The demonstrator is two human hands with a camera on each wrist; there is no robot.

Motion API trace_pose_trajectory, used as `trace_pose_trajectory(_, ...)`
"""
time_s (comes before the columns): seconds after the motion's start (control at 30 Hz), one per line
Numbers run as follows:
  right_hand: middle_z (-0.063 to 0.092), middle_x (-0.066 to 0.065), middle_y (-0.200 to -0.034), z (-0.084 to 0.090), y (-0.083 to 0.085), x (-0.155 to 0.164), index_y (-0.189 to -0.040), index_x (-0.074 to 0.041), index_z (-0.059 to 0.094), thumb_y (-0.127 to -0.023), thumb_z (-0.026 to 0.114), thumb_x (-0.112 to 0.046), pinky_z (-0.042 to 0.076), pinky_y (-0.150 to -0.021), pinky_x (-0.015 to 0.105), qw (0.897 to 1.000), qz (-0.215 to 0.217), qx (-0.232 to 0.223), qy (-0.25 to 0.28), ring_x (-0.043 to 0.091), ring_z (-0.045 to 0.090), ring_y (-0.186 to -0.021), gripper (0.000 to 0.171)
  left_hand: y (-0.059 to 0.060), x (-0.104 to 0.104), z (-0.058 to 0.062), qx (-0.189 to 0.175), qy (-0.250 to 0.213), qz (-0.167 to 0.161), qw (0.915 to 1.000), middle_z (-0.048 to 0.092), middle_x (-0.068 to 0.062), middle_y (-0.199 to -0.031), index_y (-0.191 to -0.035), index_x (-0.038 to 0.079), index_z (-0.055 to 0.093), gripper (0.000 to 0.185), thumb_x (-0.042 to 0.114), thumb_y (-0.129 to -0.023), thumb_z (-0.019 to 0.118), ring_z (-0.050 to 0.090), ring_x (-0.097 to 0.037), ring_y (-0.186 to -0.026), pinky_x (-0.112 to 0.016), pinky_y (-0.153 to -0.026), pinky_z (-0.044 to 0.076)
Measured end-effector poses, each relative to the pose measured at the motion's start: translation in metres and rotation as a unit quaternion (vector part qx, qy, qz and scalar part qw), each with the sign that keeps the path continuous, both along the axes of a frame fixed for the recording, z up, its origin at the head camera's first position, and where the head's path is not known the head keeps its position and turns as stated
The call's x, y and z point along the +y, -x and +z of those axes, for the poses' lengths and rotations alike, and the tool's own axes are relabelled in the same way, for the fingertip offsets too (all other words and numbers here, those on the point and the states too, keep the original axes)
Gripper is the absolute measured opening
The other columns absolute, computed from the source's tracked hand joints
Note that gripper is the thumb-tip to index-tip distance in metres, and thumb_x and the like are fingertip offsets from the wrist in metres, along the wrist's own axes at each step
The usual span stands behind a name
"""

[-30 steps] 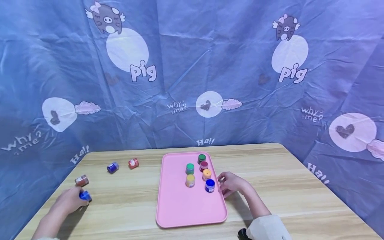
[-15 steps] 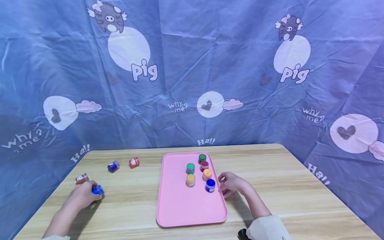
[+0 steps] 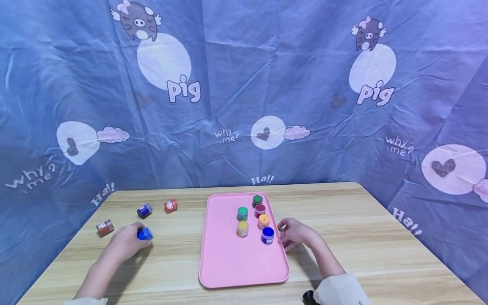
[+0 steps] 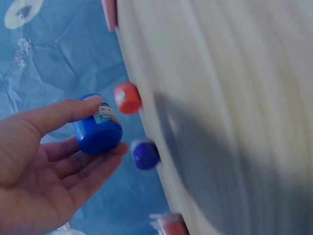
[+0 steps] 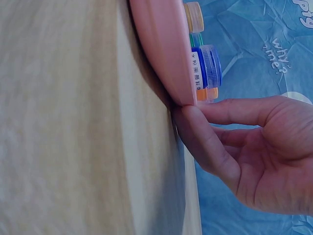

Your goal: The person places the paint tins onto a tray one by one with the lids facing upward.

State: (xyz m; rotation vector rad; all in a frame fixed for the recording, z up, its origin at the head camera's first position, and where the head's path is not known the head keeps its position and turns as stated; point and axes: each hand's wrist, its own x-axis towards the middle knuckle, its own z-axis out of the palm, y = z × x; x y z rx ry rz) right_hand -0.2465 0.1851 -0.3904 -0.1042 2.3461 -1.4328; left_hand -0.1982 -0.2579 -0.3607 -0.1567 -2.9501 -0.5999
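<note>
My left hand [image 3: 126,242] grips a bright blue paint jar [image 4: 98,125] between thumb and fingers, raised over the left part of the table. In the left wrist view a red paint jar [image 4: 128,98] and a dark blue paint jar [image 4: 145,154] lie on their sides beyond it. A brown paint jar [image 3: 105,228] lies behind the left hand. At the pink tray's [image 3: 225,262] right edge, my right hand [image 3: 295,233] pinches the rim between thumb and finger. On the tray stand several upright paint jars, among them a blue one [image 3: 267,235] nearest that hand.
Also on the tray are a yellow jar [image 3: 242,228], an orange jar [image 3: 263,221], a dark red jar [image 3: 260,211] and two green ones. A black object [image 3: 309,297] lies by the right sleeve. A blue printed curtain [image 3: 228,161] hangs behind the wooden table.
The left hand has carried the bright blue jar rightward and away from me, uncovering the brown jar. My right hand has stayed at the tray rim.
</note>
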Motion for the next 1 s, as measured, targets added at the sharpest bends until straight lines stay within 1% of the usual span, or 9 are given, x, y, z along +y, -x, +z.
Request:
trace_pose_trajectory(0.17, 0.050, 0.017, -0.080, 0.000, -0.001, -0.001, -0.104, 0.010, 0.047, -0.071, 0.055, 0.015, 0.055, -0.058, 0.038, 1.000, -0.005, -0.001, 0.002, 0.025, 0.060, -0.059, 0.034, -0.002, 0.019, 0.004, 0.006, -0.015, -0.002, 0.9999, 0.060, -0.028, -0.089, -0.099, -0.012, 0.056, 0.039, 0.011, -0.070, 0.071, 0.058, -0.045, -0.082, -0.054, -0.074, 0.047)
trace_pose_trajectory(0.37, 0.050, 0.017, -0.081, 0.000, -0.001, -0.001, -0.105, 0.010, 0.047, -0.071, 0.055, 0.015, 0.055, -0.058, 0.038, 1.000, -0.010, -0.003, 0.003, 0.026, 0.060, -0.059, 0.035, -0.001, 0.042, 0.007, 0.020, -0.037, -0.015, 0.9990, 0.061, -0.023, -0.086, -0.097, -0.009, 0.057, 0.035, 0.009, -0.070, 0.071, 0.059, -0.039, -0.079, -0.050, -0.071, 0.049)
trace_pose_trajectory(0.57, 0.050, 0.018, -0.081, 0.000, 0.000, 0.000, -0.106, 0.011, 0.046, -0.071, 0.055, 0.015, 0.055, -0.058, 0.038, 1.000, -0.007, 0.001, 0.004, 0.025, 0.060, -0.059, 0.036, 0.003, 0.065, 0.009, 0.037, -0.042, -0.026, 0.9981, 0.062, -0.020, -0.086, -0.096, -0.006, 0.059, 0.035, 0.010, -0.069, 0.073, 0.060, -0.035, -0.079, -0.048, -0.071, 0.050)
trace_pose_trajectory(0.67, 0.050, 0.018, -0.081, 0.000, 0.000, 0.000, -0.107, 0.011, 0.046, -0.071, 0.055, 0.015, 0.055, -0.058, 0.038, 1.000, -0.005, 0.001, 0.005, 0.025, 0.060, -0.059, 0.037, 0.004, 0.076, 0.009, 0.039, -0.044, -0.028, 0.9979, 0.062, -0.019, -0.087, -0.096, -0.006, 0.059, 0.035, 0.009, -0.069, 0.073, 0.060, -0.034, -0.080, -0.047, -0.071, 0.050)
trace_pose_trajectory(0.87, 0.050, 0.018, -0.081, 0.000, -0.001, 0.000, -0.107, 0.012, 0.046, -0.071, 0.055, 0.015, 0.055, -0.058, 0.038, 1.000, -0.005, 0.002, 0.007, 0.025, 0.060, -0.060, 0.037, 0.003, 0.093, 0.010, 0.048, -0.058, -0.039, 0.9964, 0.062, -0.016, -0.085, -0.096, -0.003, 0.060, 0.033, 0.009, -0.068, 0.074, 0.059, -0.030, -0.078, -0.045, -0.069, 0.051)
trace_pose_trajectory(1.0, 0.049, 0.018, -0.081, 0.000, 0.000, 0.001, -0.107, 0.012, 0.046, -0.070, 0.055, 0.015, 0.055, -0.058, 0.038, 1.000, -0.006, 0.002, 0.007, 0.025, 0.060, -0.060, 0.038, 0.003, 0.106, 0.010, 0.048, -0.073, -0.048, 0.9950, 0.062, -0.014, -0.085, -0.097, 0.000, 0.061, 0.033, 0.009, -0.068, 0.074, 0.059, -0.027, -0.077, -0.042, -0.068, 0.051)
